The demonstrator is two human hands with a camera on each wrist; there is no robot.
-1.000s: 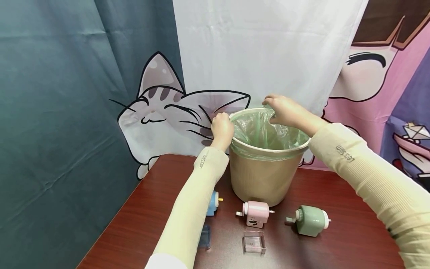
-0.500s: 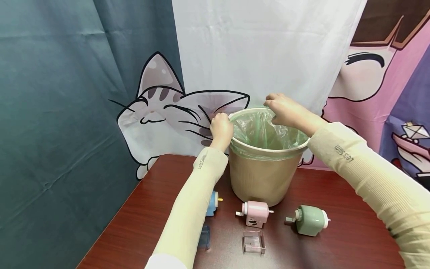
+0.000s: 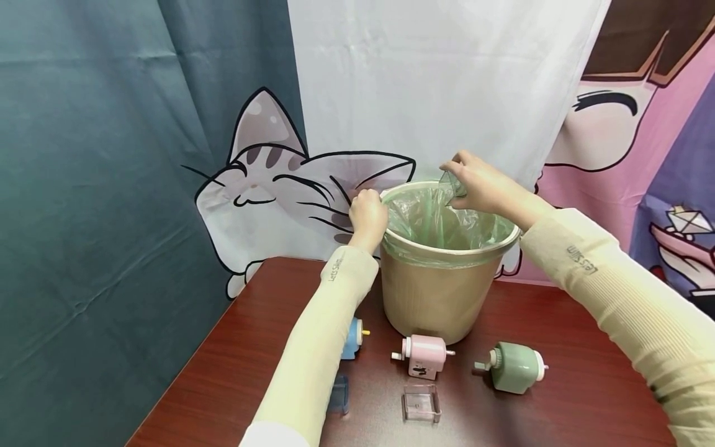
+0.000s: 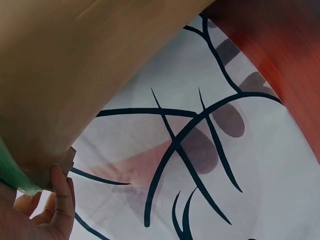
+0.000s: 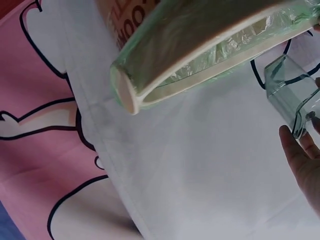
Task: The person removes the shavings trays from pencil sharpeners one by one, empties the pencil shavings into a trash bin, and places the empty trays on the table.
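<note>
A beige trash bin lined with a green plastic bag stands at the back of the table. My left hand grips its left rim; in the left wrist view the fingers curl round the edge. Above the bin's opening, my right hand pinches a clear, greenish plastic drawer between thumb and fingers. The drawer is tilted over the bin. Whether anything is inside it I cannot tell.
Pink, green and blue crank pencil sharpeners stand before the bin, the blue one partly behind my left sleeve. A clear pink drawer and a dark blue drawer lie nearer. A printed curtain hangs behind.
My right hand has turned and risen slightly over the bin, so the clear drawer now shows plainly in its grip. My left hand has stayed on the rim.
</note>
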